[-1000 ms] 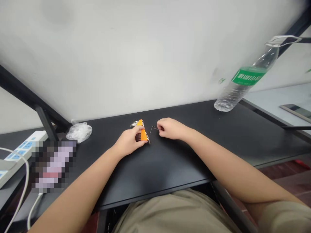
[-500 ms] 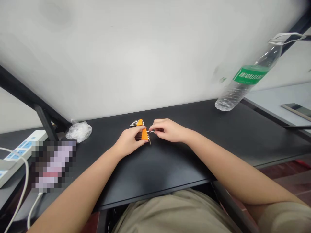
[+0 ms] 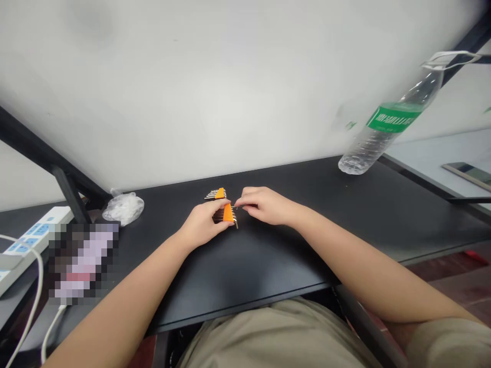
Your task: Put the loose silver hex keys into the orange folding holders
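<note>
My left hand (image 3: 203, 221) grips an orange hex key holder (image 3: 228, 212) between thumb and fingers, just above the dark tabletop. Several silver hex keys (image 3: 211, 194) stick out of the holder's far left side, and their short bent ends show along its right edge. To the right of the holder, my right hand (image 3: 263, 205) is closed, its fingertips at the end of one thin hex key (image 3: 235, 207) that joins the holder. Part of that key is hidden by the fingers.
A clear plastic bottle (image 3: 395, 118) with a green label stands at the back right. Crumpled clear plastic (image 3: 123, 208) lies at the back left, near a white power strip (image 3: 36, 240) and a pixelated phone-like object (image 3: 86, 260) with a white cable. A phone (image 3: 470, 174) lies far right.
The visible stretch of hex key between the holder and my right hand is shorter, and my right fingertips are slightly closer to the holder. My left hand keeps its hold.
</note>
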The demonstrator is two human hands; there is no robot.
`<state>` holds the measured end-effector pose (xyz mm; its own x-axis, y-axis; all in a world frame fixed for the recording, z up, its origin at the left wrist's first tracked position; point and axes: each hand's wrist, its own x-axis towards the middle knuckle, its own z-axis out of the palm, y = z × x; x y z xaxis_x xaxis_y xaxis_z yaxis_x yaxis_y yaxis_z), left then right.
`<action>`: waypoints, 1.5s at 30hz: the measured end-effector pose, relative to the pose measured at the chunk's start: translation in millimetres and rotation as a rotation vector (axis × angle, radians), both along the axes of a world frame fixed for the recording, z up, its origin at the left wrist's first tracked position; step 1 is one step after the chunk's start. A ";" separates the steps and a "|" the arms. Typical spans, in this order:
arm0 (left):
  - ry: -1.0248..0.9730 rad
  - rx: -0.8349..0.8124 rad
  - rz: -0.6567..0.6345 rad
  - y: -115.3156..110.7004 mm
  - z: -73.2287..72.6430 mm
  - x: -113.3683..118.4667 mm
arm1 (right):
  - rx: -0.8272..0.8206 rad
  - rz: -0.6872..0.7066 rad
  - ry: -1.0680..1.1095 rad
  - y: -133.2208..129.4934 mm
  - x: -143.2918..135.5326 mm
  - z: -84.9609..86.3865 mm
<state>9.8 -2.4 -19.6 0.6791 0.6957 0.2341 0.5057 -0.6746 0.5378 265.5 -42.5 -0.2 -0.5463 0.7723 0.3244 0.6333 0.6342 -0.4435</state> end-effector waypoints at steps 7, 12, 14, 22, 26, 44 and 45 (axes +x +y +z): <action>0.048 0.051 -0.025 1.6 -2.0 0.3 | 0.066 -0.089 -0.107 -13.7 -10.3 7.0; 0.027 0.077 -0.006 3.3 -1.6 -1.0 | 0.055 -0.065 -0.022 -13.6 -15.8 5.8; 0.013 0.063 -0.018 2.2 0.5 -0.7 | 0.044 -0.045 0.067 -12.2 -16.7 5.7; -0.013 0.031 -0.116 -7.5 9.0 5.7 | -0.175 -0.040 0.407 -7.1 -22.9 -1.5; -0.028 0.073 -0.068 -7.1 7.3 4.1 | -0.357 -0.072 0.449 1.1 -17.9 -12.7; 0.022 0.045 -0.006 -1.3 1.4 -0.3 | -0.138 -0.306 -0.382 8.1 -2.9 -11.7; 0.019 0.047 -0.005 -1.0 1.1 -0.5 | -0.149 -0.279 -0.316 8.0 -2.3 -10.5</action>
